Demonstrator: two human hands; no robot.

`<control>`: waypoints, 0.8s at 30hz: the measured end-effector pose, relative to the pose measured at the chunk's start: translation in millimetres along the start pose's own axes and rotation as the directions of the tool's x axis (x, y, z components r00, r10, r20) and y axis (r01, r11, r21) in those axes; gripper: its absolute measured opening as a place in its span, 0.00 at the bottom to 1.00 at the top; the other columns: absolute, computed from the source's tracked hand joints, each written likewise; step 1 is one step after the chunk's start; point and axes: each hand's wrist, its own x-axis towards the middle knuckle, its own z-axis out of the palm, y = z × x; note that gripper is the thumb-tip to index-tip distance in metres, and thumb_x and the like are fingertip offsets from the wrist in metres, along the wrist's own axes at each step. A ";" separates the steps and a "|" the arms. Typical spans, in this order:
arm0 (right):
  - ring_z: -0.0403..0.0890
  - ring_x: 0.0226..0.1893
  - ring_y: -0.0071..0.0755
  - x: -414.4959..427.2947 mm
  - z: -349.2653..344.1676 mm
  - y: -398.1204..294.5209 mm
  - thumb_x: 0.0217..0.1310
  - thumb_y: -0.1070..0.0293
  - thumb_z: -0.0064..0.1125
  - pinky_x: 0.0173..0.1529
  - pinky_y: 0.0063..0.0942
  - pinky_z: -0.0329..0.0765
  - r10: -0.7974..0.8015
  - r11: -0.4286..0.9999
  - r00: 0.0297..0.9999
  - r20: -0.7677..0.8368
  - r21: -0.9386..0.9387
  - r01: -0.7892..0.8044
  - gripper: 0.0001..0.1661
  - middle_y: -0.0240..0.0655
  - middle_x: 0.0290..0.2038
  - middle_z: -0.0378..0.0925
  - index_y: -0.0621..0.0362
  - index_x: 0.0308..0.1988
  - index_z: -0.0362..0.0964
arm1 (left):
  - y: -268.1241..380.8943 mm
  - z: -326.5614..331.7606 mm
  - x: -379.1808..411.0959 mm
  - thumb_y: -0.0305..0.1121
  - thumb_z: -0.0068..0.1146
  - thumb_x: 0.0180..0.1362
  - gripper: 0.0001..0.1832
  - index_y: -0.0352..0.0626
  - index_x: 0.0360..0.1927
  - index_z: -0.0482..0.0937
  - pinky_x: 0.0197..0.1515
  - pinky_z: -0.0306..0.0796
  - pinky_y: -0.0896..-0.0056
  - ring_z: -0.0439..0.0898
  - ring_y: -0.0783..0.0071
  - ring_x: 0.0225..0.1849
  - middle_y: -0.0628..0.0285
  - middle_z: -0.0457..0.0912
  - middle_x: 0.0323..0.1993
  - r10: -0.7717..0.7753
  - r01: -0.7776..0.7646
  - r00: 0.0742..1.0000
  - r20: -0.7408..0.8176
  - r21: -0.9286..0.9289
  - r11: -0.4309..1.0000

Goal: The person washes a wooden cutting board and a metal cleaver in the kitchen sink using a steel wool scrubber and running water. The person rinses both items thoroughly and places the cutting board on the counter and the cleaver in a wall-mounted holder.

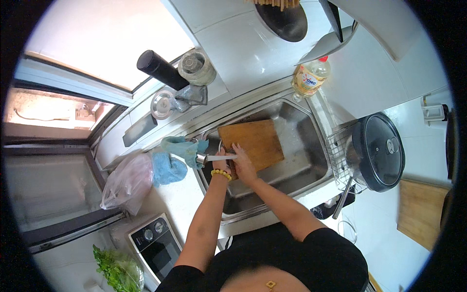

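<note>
A wooden cutting board (pixel 257 140) is held at a slant inside a stainless steel sink (pixel 297 160). My left hand (pixel 221 164), with a yellow bead bracelet at its wrist, grips the board's left edge. Across the lower left of the board lies my right hand (pixel 244 166), fingers against the wood. A small dark patch shows by its fingertips; I cannot tell whether something is under them. Water (pixel 222 157) streams from the metal faucet spout (pixel 201 159) over both hands. A blue-green cloth (pixel 182 148) is wrapped around the faucet.
Left of the sink are a blue towel (pixel 168 169) and a plastic bag (pixel 127 180). A cleaver (pixel 140 129), a stone mortar (pixel 199 69) and a black cylinder (pixel 160 69) line the ledge. An OMO bottle (pixel 309 79) stands behind. At right, a lidded pan (pixel 379 153) rests on a wire rack (pixel 337 157).
</note>
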 end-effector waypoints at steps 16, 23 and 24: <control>0.57 0.65 0.59 -6.2 -16.0 31.4 0.54 0.82 0.44 0.66 0.43 0.58 0.148 0.963 0.989 -0.020 -0.227 -0.148 0.27 0.52 0.63 0.60 0.63 0.56 0.65 | 16.3 29.7 -20.7 0.43 0.39 0.68 0.19 0.39 0.49 0.75 0.49 0.72 0.58 0.76 0.63 0.49 0.55 0.77 0.48 -0.138 0.135 0.988 -0.064 -0.051 0.990; 0.57 0.65 0.58 70.4 -4.4 38.2 0.55 0.77 0.47 0.66 0.44 0.58 0.179 0.984 0.975 0.131 -0.047 -0.174 0.27 0.52 0.63 0.59 0.62 0.57 0.65 | -1.0 17.0 -8.9 0.40 0.37 0.69 0.19 0.42 0.56 0.71 0.59 0.68 0.55 0.73 0.57 0.54 0.57 0.74 0.55 -0.231 0.266 0.955 0.184 -0.197 0.944; 0.58 0.65 0.57 73.4 5.1 42.7 0.56 0.75 0.48 0.66 0.45 0.59 0.144 0.967 0.973 0.179 -0.236 -0.100 0.26 0.52 0.63 0.60 0.60 0.57 0.65 | -7.9 9.5 0.0 0.40 0.38 0.68 0.19 0.44 0.56 0.71 0.58 0.68 0.55 0.73 0.58 0.55 0.56 0.74 0.54 -0.186 0.255 0.951 0.247 -0.287 0.923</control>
